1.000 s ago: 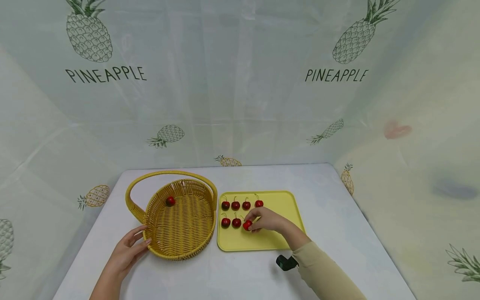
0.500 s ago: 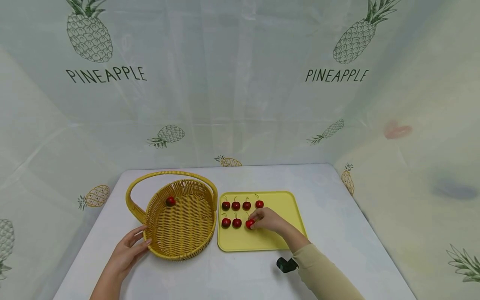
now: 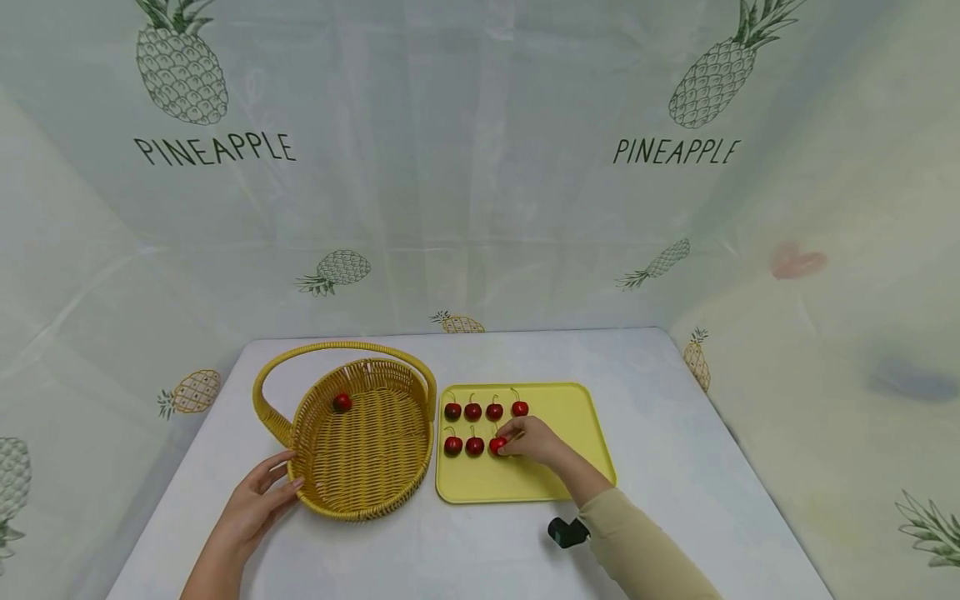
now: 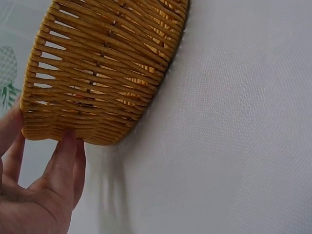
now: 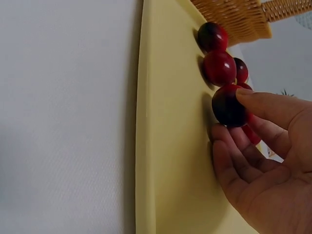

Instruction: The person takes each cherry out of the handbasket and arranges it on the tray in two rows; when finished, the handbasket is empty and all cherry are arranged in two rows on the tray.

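Note:
My left hand [image 3: 255, 504] touches the near-left rim of a woven yellow wicker basket [image 3: 363, 508]; in the left wrist view its relaxed fingertips rest against the weave [image 4: 97, 78]. One red cherry [image 3: 342, 402] lies inside, toward the basket's back left. Over a yellow tray [image 3: 555, 479], my right hand [image 3: 534, 440] pinches a dark red cherry [image 5: 228, 106] between thumb and fingers, at the right end of the front row. Left of it on the tray are two cherries, one of them this cherry [image 3: 475, 446]. Behind stands a row of several stemmed cherries [image 3: 494, 411].
Basket and tray stand side by side on a white table [image 3: 495, 550]. The tall basket handle [image 3: 341, 345] arches over the basket's back. A dark wrist device [image 3: 567, 532] juts from the right sleeve. Pineapple-printed cloth [image 3: 480, 167] hangs behind and at both sides.
The right hand and its pinched cherry shifted slightly right, then a little back left, staying in the front row. The left hand and basket have kept their place.

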